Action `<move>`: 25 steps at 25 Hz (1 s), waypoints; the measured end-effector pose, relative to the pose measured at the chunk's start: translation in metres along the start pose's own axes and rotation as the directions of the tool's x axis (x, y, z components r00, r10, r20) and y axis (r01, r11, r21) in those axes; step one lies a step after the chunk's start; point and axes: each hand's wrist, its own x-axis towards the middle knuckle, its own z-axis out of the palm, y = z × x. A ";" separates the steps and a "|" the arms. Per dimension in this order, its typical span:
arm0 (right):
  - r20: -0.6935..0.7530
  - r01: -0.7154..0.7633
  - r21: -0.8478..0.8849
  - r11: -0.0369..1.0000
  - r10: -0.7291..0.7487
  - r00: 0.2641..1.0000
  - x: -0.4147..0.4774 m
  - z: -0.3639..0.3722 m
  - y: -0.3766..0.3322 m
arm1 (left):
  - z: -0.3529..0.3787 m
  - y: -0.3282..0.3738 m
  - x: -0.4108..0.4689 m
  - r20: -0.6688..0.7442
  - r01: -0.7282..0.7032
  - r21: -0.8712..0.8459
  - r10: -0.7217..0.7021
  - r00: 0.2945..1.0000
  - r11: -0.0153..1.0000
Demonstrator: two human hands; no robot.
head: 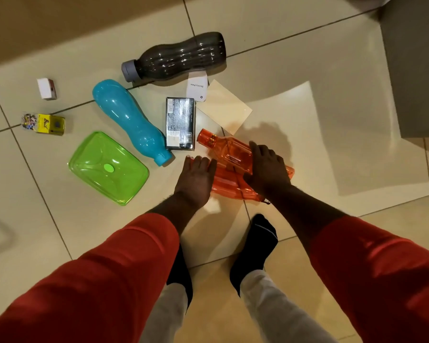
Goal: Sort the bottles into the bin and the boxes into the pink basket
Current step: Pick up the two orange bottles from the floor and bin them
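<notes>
floor [307, 100]: pale glossy tiles with dark grout lines, catching light at right
paper tag [197, 86]: lying far centre, printed text showing
cream card [224, 106]: lying flat, just right of the tag
grey block [416, 70]: standing far right

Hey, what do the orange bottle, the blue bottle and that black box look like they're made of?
Orange bottle: apparently clear tinted plastic, since the floor shows through. Blue bottle: opaque glossy plastic, with bright highlights. Black box: probably printed cardboard with a slight sheen, judging by its flat faces and label.
</notes>
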 end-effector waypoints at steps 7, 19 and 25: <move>-0.105 -0.073 0.108 0.991 0.085 0.991 -0.071 -0.063 -0.008 | -0.053 0.000 -0.067 0.164 0.106 -0.008 -0.103 0.981 0.994; -0.343 -0.132 0.460 0.878 0.313 0.886 -0.326 -0.326 -0.105 | -0.329 0.037 -0.299 0.117 0.287 -0.375 -0.262 0.958 0.882; -0.412 -0.131 0.507 0.852 0.373 0.831 -0.440 -0.424 -0.153 | -0.443 0.058 -0.392 0.018 0.264 -0.608 -0.319 0.948 0.749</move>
